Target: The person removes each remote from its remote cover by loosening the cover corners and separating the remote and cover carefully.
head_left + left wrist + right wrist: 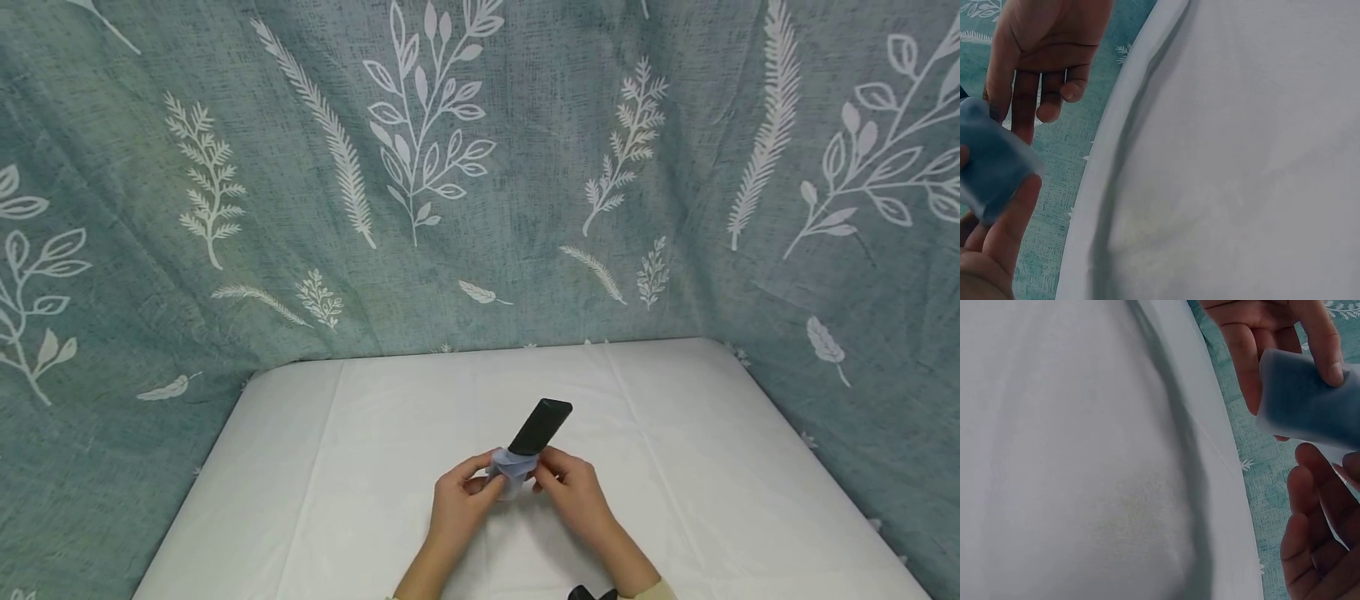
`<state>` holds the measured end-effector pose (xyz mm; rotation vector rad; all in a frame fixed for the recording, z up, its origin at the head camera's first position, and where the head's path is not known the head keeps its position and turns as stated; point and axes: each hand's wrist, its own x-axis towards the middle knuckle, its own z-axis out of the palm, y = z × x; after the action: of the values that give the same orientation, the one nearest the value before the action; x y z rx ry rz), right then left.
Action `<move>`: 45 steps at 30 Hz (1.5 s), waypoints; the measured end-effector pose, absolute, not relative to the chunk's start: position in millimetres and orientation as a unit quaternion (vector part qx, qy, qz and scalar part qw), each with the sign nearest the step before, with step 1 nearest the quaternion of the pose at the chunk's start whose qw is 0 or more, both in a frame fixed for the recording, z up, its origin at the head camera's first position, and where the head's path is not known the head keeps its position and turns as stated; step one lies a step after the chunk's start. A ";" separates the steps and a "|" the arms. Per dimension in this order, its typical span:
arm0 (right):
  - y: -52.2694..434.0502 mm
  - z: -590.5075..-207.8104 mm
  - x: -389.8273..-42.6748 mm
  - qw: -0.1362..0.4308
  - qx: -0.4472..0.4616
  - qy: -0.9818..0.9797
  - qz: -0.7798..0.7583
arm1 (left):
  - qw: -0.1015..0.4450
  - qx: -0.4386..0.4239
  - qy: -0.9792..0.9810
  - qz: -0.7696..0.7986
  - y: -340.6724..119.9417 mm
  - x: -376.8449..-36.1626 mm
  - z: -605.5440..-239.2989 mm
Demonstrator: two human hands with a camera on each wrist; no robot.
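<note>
Both hands meet over the middle of the white table point(360, 467) in the head view. They hold a flat black slab-like object point(542, 425), tilted up and away, whose near end sits in a translucent pale blue sleeve point(513, 468). My left hand point(487, 483) pinches the sleeve's left side. My right hand point(543, 475) pinches its right edge. In the left wrist view the sleeve point(991, 162) lies against my left thumb point(1013, 212), with the right hand's fingers point(1041, 94) just behind. The right wrist view shows the sleeve point(1310, 400) above my right hand's fingers point(1316, 512).
A white cloth covers the table, whose edge point(1116, 125) shows in both wrist views. Teal fabric with white leaf prints point(420, 167) hangs behind and on both sides. A small black strap point(592, 593) shows at my right wrist.
</note>
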<state>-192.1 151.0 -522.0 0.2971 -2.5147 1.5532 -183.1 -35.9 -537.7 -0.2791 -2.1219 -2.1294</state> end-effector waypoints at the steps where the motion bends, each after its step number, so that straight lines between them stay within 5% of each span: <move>1: 150.8 -521.7 -191.8 0.084 0.098 -0.843 0.522 | 0.073 -0.091 -0.705 -0.700 -36.1 -183.0 -537.9; 11: 161.2 -517.2 -190.5 0.073 0.062 -0.803 0.588 | 0.147 -0.056 -0.740 -0.653 -42.4 -185.1 -536.2; 24: 169.3 -508.3 -188.1 0.078 0.141 -0.736 0.657 | 0.200 -0.076 -0.788 -0.578 -44.5 -186.6 -532.5; 45: 162.0 -504.1 -185.6 0.067 0.030 -0.753 0.654 | 0.265 -0.115 -0.819 -0.496 -45.7 -187.9 -531.8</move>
<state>-185.6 162.0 -504.1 0.0910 -2.2708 1.9710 -187.9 -45.7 -531.8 -0.3110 -2.2136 -1.3391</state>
